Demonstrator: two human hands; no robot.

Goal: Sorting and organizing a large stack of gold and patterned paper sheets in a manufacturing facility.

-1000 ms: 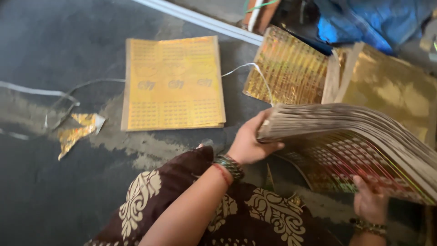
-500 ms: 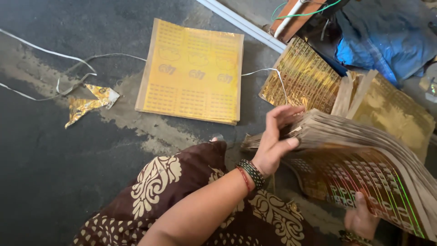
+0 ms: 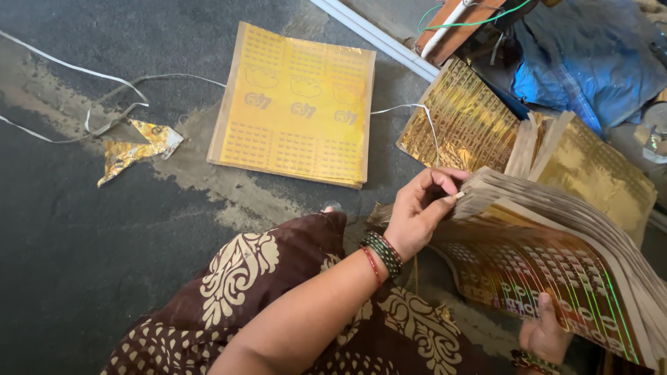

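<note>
My left hand [image 3: 419, 210] pinches the left corner of a thick stack of cardboard-backed gold foil sheets [image 3: 556, 236], with its fingers fanning the edges. Lower down, my right hand [image 3: 544, 332] supports the same stack from underneath at the front, thumb on the shiny printed face. The stack arches upward between both hands. A flat pile of yellow printed sheets [image 3: 295, 104] lies on the dark floor ahead of me, apart from both hands.
More gold foil sheets [image 3: 467, 123] and a tilted bundle [image 3: 590, 163] lie at the right. A crumpled foil scrap [image 3: 135, 149] and white strapping [image 3: 90, 97] rest on the floor at left. Blue plastic [image 3: 583, 59] and a white rail [image 3: 375, 35] sit behind.
My left hand has shifted from resting over the stack's top edge to pinching its corner. The view has tilted, so the yellow pile appears further left and higher.
</note>
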